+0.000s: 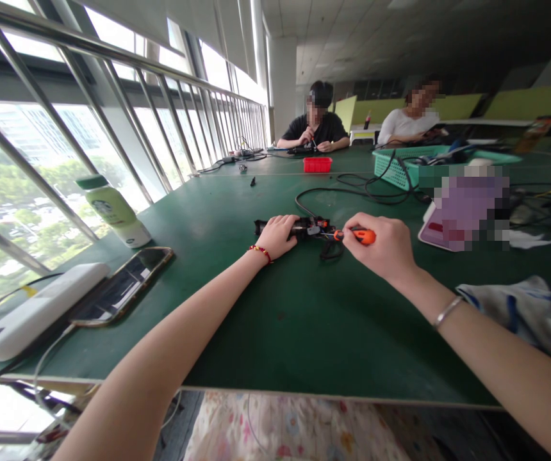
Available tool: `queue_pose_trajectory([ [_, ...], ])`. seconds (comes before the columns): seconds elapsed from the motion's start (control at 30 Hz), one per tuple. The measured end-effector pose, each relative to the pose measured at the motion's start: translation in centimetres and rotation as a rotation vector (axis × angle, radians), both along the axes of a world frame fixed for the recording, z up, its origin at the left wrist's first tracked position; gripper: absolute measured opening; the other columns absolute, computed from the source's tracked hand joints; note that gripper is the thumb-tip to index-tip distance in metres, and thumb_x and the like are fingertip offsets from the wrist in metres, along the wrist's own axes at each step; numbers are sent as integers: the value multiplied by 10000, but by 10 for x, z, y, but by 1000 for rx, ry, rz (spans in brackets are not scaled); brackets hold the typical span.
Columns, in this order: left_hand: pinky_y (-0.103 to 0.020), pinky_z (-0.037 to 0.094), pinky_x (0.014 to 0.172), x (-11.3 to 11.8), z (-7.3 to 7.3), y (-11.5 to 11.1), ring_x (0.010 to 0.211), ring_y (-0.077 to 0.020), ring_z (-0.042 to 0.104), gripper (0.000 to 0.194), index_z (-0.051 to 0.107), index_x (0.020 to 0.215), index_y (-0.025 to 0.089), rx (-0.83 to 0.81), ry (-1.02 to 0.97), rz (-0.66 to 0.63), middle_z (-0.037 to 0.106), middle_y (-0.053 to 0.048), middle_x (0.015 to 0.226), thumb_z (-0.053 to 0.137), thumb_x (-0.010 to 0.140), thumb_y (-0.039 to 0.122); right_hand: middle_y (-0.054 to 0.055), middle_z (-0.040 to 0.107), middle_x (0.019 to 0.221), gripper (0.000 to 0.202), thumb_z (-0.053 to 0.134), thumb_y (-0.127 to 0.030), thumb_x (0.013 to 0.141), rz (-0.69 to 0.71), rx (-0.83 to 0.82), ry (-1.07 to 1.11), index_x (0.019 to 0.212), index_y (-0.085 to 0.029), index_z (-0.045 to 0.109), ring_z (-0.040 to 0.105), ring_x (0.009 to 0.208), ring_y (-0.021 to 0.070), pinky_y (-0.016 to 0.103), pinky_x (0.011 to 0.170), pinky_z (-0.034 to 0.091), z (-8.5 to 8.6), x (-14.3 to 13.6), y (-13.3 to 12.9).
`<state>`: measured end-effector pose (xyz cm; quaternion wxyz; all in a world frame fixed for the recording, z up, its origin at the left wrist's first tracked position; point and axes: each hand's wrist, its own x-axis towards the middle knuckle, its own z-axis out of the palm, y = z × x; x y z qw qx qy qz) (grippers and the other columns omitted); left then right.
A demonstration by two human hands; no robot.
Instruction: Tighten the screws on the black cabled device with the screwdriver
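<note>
My left hand [279, 237] is wrapped over a black cylindrical device [299, 226] lying on the green table [256, 314]. The device's right end looks opened up, with small grey and orange parts showing, and a black cable [304, 190] curves away behind it. In my right hand [384, 246] is a screwdriver [364, 236] with an orange and black handle. Its shaft points left, at the device's right end; whether the tip touches is too small to tell. A small black loop [332, 250] lies just below that end.
At left are a bottle [112, 211], a phone [124, 288] and a white power strip [40, 314]. A red tray [317, 165] and a green basket [391, 168] stand farther back. At right are a propped purple-screened phone [468, 211] and a cloth [520, 307]. Two people sit beyond.
</note>
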<state>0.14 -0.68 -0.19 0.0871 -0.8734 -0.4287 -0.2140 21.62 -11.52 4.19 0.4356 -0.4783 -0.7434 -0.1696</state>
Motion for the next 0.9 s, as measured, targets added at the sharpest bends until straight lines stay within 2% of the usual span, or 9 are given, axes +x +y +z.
queue_pose_trajectory([
  [0.3, -372, 397, 998, 1, 2, -1, 1083, -247, 553, 440, 514, 1215, 126, 0, 2, 2, 624, -110, 1132, 499, 783, 210, 3, 624, 578, 160, 514, -289, 760, -17, -16, 6, 669, -218, 625, 553, 523, 147, 248, 522, 348, -1, -1, 0],
  [0.43, -374, 400, 994, 0, 1, -1, 1071, -248, 558, 437, 515, 1213, 132, 8, 3, 6, 626, -103, 1133, 500, 785, 217, 7, 625, 586, 223, 487, -344, 799, -32, -58, 11, 690, -215, 631, 555, 533, 146, 244, 529, 340, 0, -1, 0],
  [0.6, -373, 396, 1006, -1, 1, 0, 1080, -244, 557, 427, 512, 1207, 138, 15, 4, 1, 624, -102, 1138, 499, 786, 209, 9, 598, 551, 354, 380, -384, 865, 31, -203, 5, 729, -201, 651, 535, 505, 138, 239, 505, 305, 6, -3, -4],
  [0.77, -378, 399, 1006, -1, 2, -1, 1076, -249, 561, 428, 513, 1204, 129, -11, -5, 21, 623, -110, 1136, 514, 787, 226, -6, 602, 574, 294, 397, -349, 844, 9, -365, 10, 813, -208, 653, 513, 501, 129, 232, 510, 304, 15, -6, -5],
  [0.9, -388, 415, 984, -2, 2, -1, 1069, -252, 564, 423, 511, 1195, 136, -33, -14, 29, 627, -109, 1129, 523, 787, 246, -2, 626, 655, 247, 417, -356, 825, -9, -471, -93, 788, -231, 627, 527, 573, 141, 239, 538, 318, 34, -11, -1],
])
